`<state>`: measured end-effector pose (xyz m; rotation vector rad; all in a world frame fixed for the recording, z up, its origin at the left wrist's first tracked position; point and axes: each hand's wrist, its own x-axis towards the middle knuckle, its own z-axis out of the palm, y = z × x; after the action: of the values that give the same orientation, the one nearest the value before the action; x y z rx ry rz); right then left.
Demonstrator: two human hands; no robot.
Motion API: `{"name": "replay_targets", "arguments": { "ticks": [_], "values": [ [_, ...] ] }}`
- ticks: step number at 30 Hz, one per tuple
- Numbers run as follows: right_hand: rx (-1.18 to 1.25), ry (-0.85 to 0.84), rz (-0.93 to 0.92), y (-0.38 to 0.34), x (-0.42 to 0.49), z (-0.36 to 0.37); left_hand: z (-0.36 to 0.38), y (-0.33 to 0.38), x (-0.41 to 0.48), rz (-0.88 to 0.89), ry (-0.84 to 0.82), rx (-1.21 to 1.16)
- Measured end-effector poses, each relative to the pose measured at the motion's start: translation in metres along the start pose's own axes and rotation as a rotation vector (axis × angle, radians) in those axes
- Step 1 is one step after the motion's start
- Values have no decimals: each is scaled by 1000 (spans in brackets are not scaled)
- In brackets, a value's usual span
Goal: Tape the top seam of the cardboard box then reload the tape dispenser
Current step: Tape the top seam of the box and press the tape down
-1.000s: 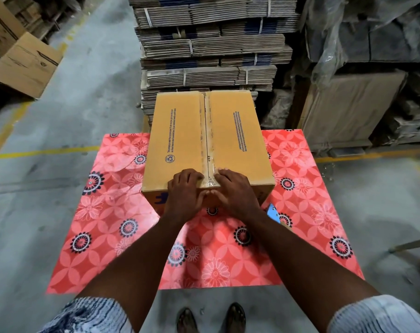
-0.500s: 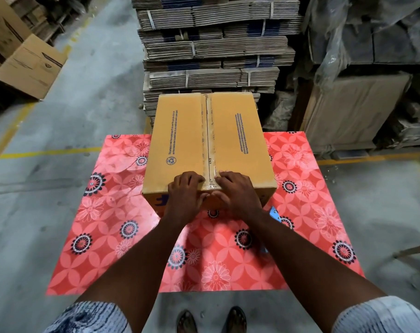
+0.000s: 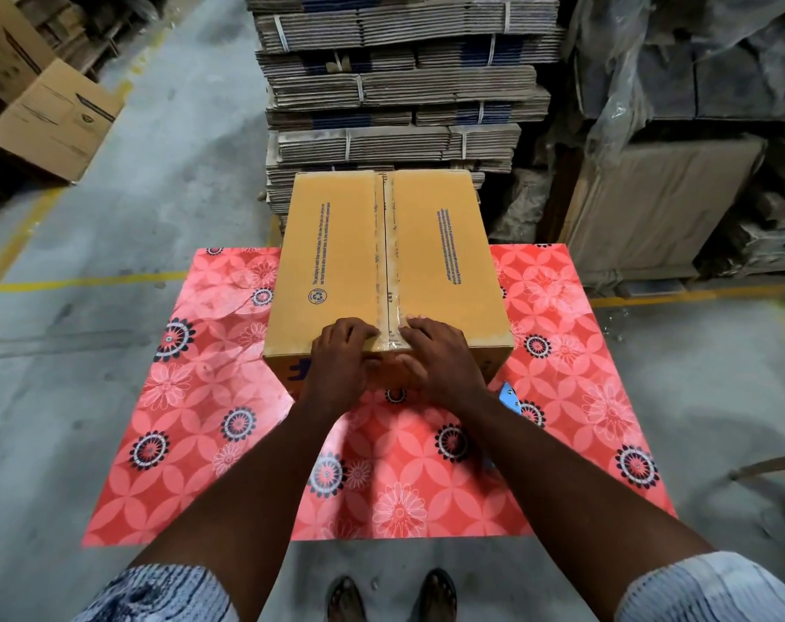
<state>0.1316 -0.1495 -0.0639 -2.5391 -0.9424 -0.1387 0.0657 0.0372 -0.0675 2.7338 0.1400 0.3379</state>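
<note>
Left hand point(image 3: 342, 356): palm down on the near top edge of the cardboard box point(image 3: 336, 262), fingers bent over the top face and thumb over the near side, pressing flat and gripping nothing, just left of the top seam point(image 3: 385, 244). Right hand point(image 3: 442, 359): mirrored just right of the seam, likewise flat and pressing, nothing grasped. Clear tape point(image 3: 389, 316): strip along the seam, glossy near the hands, its end folded over the near edge between them. Box: closed, upright, on the far middle of a red floral-print table cover point(image 3: 202, 397). Blue item point(image 3: 510, 396): at the box's near right corner, mostly hidden by the right forearm, possibly the tape dispenser. Bundled flat cardboard stacks point(image 3: 399, 83): directly beyond the box.
</note>
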Motion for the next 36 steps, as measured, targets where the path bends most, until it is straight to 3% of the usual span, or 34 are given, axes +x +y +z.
{"name": "replay_targets", "arguments": {
  "ticks": [4, 9, 15, 20, 26, 31, 36],
  "values": [
    [-31, -16, -10, 1, -2, 0, -3, 1, -3, 7, 1, 7],
    [-19, 62, 120, -13, 2, 9, 1, 2, 1, -28, 4, 62],
    [-80, -4, 63, -6, 0, 9, 6, 4, 0, -59, 11, 67],
    [114, 92, 80, -5, 0, 4, 1, 0, 1, -28, 40, 10],
    [-84, 160, -97, -2, -16, 11, 10, 9, -8, 86, 90, 39],
    [72, 248, -86, -8, -15, 11, 10, 14, -11, 73, 112, -108],
    [63, 163, -82, -24, -6, 9, 3, 18, -11, 132, 65, -135]
  ]
}}
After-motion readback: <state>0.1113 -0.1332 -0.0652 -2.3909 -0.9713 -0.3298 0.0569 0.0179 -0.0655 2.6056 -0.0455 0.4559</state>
